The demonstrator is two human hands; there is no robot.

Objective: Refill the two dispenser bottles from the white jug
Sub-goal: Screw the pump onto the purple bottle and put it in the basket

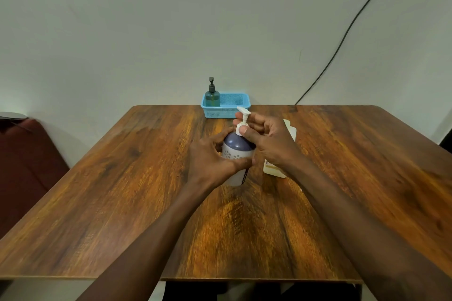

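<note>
A white dispenser bottle with a purple shoulder point(236, 148) stands upright at the middle of the wooden table point(122, 190). My left hand point(212, 159) wraps around its body. My right hand point(266, 139) pinches the collar of its white pump point(244, 115) with thumb and fingers. The white jug point(274, 168) stands just right of the bottle, mostly hidden behind my right hand and wrist. A dark green dispenser bottle with a black pump point(212, 95) stands in the left end of a blue basket point(232, 105) at the table's far edge.
A black cable point(342, 39) runs down the wall to the table's far right. A dark red seat point(22, 166) sits to the left of the table. Bare wood lies on both sides of my arms.
</note>
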